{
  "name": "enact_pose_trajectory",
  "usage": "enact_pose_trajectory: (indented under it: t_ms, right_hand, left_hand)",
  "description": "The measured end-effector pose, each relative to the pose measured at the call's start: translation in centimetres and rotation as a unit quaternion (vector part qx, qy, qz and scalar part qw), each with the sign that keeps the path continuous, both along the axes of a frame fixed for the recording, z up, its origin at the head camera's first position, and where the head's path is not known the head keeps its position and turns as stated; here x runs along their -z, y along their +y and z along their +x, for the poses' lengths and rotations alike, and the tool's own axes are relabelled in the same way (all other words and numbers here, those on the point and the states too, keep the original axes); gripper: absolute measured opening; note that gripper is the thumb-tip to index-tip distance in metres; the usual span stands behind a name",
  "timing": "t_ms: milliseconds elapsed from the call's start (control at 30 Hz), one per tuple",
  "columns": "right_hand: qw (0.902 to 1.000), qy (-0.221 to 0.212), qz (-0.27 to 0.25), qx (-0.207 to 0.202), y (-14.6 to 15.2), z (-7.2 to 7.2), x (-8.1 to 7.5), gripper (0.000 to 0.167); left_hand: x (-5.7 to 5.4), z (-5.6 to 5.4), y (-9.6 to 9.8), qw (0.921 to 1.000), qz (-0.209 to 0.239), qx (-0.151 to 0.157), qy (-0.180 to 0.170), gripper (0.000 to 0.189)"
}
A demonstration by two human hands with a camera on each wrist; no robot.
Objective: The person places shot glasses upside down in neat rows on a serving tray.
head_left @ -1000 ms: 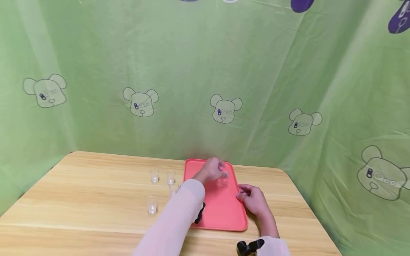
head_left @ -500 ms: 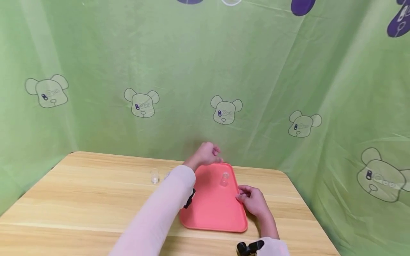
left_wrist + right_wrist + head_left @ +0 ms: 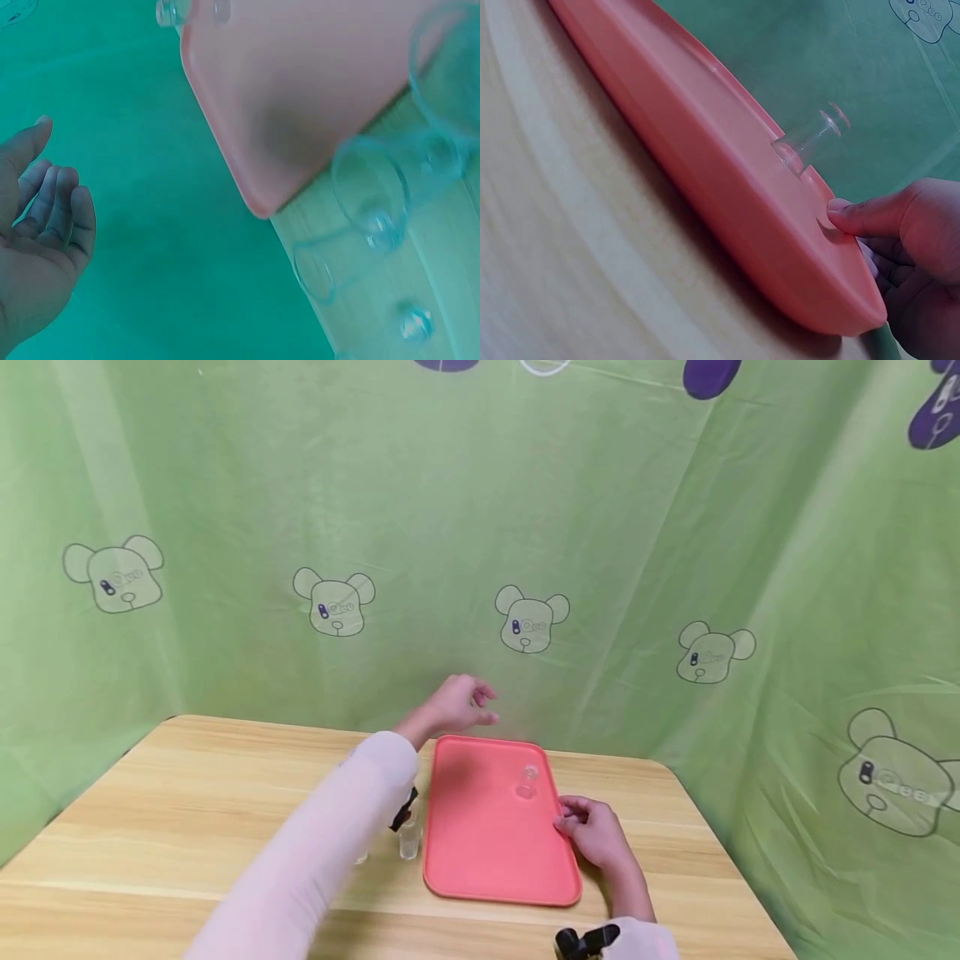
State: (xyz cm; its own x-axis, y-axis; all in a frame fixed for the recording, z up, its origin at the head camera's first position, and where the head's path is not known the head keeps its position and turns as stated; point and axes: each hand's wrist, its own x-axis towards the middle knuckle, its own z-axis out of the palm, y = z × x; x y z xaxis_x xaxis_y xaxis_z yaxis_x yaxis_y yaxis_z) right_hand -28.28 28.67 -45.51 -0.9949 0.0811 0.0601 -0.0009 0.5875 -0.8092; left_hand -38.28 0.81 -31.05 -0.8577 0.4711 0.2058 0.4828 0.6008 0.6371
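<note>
Left hand (image 3: 459, 703) empty, thumb and fingers apart; right hand (image 3: 595, 833) pinching the tray (image 3: 498, 860)! 1 cup (image 3: 527, 782) aboard: loading, seemingly; next calls for gripping an outside cup (image 3: 408, 842).

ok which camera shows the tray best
The head view: nearly the whole tray shows, with only the right hand covering a bit of its edge. The left wrist view shows just part of it, cut off at the top; the right wrist view shows it at a steep slant, also cut off at the top.
</note>
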Motion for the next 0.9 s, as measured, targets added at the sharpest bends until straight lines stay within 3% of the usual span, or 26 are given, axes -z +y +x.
enact_pose_trajectory:
  t_ms: [433,900]
  right_hand:
    - [0.9999,0.011,0.01,-0.006,-0.1,0.1,-0.2,0.035]
    - [1.0,0.005,0.0,-0.006,-0.1,0.0,-0.2,0.035]
  left_hand:
    - [0.1,0.2,-4.4,0.9993,-0.023,0.005,0.028,0.045]
    - [1.9,0.8,-8.2,0.9979,-0.037,0.016,0.051,0.039]
